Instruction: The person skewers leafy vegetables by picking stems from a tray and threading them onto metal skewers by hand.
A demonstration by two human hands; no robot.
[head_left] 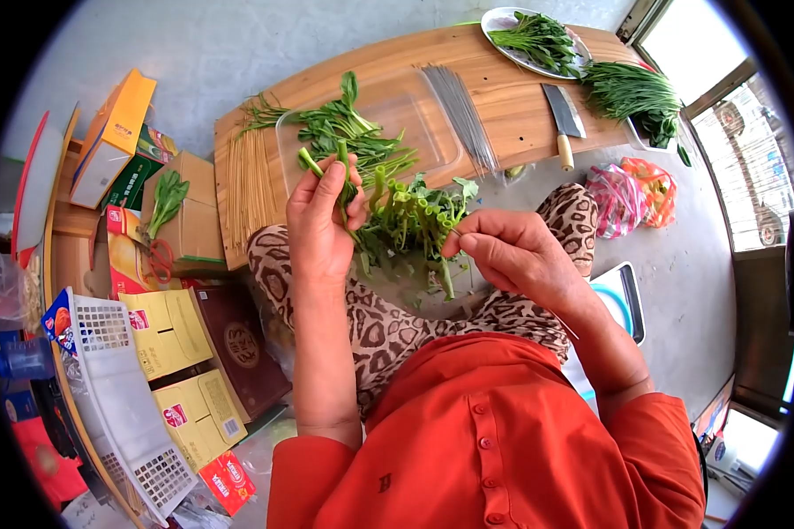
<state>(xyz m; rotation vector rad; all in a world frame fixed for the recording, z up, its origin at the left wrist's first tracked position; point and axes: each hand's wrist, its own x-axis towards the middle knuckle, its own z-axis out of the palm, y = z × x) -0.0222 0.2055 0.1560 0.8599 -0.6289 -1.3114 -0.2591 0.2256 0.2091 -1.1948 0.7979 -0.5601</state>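
Note:
My left hand (326,207) is closed around a few green leafy-vegetable stems (312,164), their cut ends pointing up. My right hand (516,251) pinches with thumb and forefinger; a thin skewer (570,330) shows past its wrist, the rest hidden by the hand. Between the hands, above my lap, is a bunch of leafy greens (419,212) with thick cut stem ends upward. The right fingertips are at its edge. What supports the bunch is hidden. More greens (348,132) lie in a clear plastic tray (437,115) on the wooden table (503,88).
Metal skewers (460,115) and bamboo skewers (247,189) lie beside the tray. A cleaver (564,119) rests near the table's front edge. A white plate (501,22) and chives (631,88) are farther right. Boxes (198,207), scissors (160,259) and a white basket (119,379) stand left; bags (622,192) right.

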